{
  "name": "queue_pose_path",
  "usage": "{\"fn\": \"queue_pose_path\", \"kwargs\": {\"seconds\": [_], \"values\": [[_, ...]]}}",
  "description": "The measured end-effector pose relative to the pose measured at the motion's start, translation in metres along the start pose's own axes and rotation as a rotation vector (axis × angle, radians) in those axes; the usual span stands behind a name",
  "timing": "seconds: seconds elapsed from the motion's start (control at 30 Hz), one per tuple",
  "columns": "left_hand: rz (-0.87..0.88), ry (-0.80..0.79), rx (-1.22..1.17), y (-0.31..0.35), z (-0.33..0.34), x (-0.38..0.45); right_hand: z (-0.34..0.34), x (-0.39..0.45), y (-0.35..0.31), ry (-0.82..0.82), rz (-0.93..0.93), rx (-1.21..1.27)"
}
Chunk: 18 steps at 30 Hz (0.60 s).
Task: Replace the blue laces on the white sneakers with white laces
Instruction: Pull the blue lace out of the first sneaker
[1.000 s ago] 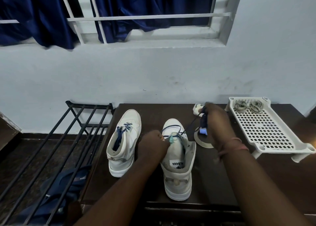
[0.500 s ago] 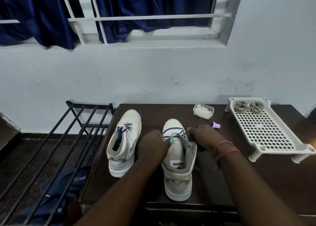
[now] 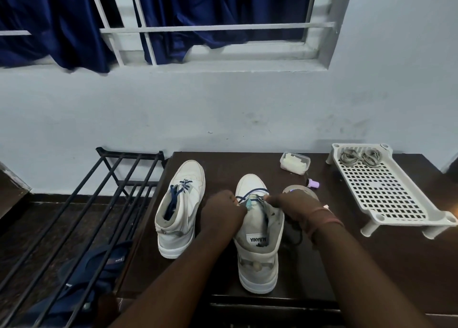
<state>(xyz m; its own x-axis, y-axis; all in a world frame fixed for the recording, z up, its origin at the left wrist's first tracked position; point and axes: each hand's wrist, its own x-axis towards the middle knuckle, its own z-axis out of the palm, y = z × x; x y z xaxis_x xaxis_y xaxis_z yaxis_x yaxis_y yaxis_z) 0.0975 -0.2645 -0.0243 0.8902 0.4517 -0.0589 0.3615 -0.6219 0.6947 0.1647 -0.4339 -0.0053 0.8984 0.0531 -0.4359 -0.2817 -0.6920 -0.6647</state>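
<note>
Two white sneakers stood on the dark bench point(image 3: 247, 164), toes toward the wall. Both hands worked at the right sneaker point(image 3: 257, 231): the left hand point(image 3: 223, 210) and the right hand point(image 3: 293, 206) each had fingers pinched on the blue lace point(image 3: 250, 194), which crossed just ahead of them near the toe. The left sneaker point(image 3: 182, 203), just beside, was still laced blue. The white tray point(image 3: 386, 191), well apart on the right, held two coiled pale laces point(image 3: 359, 157); a small clear box point(image 3: 295, 163) held something white.
</note>
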Motion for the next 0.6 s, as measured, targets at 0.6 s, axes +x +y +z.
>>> {"fn": "queue_pose_path", "kwargs": {"seconds": [0.6], "values": [[-0.001, -0.021, 0.016, -0.001, -0.001, 0.001, -0.004, -0.007, -0.008, 0.115, -0.07, 0.071]]}}
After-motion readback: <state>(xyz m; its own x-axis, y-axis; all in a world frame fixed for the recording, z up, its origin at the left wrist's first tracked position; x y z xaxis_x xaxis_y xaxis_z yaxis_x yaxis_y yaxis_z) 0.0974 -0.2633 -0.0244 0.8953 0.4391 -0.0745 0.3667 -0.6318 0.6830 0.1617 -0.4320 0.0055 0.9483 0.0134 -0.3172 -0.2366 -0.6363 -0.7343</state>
